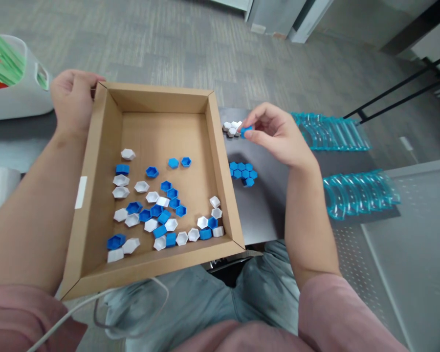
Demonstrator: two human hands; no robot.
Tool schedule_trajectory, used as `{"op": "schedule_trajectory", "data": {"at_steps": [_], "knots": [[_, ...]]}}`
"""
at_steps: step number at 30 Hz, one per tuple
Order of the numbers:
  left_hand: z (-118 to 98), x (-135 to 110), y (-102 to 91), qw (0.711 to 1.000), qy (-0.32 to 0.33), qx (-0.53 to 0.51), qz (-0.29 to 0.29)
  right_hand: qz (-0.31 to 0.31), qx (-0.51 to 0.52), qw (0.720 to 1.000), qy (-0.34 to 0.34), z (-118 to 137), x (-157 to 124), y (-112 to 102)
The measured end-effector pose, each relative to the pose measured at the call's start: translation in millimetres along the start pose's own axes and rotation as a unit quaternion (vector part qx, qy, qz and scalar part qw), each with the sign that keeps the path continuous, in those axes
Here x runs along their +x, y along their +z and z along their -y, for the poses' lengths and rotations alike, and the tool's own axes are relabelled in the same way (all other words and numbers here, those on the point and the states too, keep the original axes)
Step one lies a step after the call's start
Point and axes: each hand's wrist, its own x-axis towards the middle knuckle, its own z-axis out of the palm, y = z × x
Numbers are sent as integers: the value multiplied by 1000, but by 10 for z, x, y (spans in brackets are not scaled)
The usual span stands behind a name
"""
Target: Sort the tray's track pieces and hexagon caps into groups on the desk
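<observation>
Head view: placing step looks in hand; right hand (276, 134) pinches a blue piece (247, 131) between thumb and fingers, just beside white pieces (227, 126), right of cardboard box (161, 101); next move likely calls for controlled release; left hand (73, 98) touches box's far left corner, grip unclear

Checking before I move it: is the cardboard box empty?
Partly filled: blue pieces and white pieces lie in the cardboard box; its far end shows bare cardboard.
</observation>
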Motion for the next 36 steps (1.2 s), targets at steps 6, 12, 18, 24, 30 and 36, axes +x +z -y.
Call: {"op": "schedule_trajectory", "data": {"at_steps": [6, 12, 18, 24, 30, 36], "knots": [[-91, -87, -23, 999, 22, 5, 48, 65, -27, 996, 46, -196, -6, -120], [-90, -95, -79, 996, 23, -5, 89, 131, -37, 987, 80, -366, 36, -148], [-112, -114, -70, 996, 22, -12, 87, 156, -47, 979, 120, -397, 68, -107], [-115, -106, -48, 997, 21, -1, 70, 175, -35, 979, 103, -392, 87, -67], [-82, -66, -54, 997, 25, 6, 76, 189, -25, 975, 112, -386, 79, -26], [-75, -69, -47, 998, 23, -6, 61, 212, -26, 974, 71, -404, 89, -39]]}}
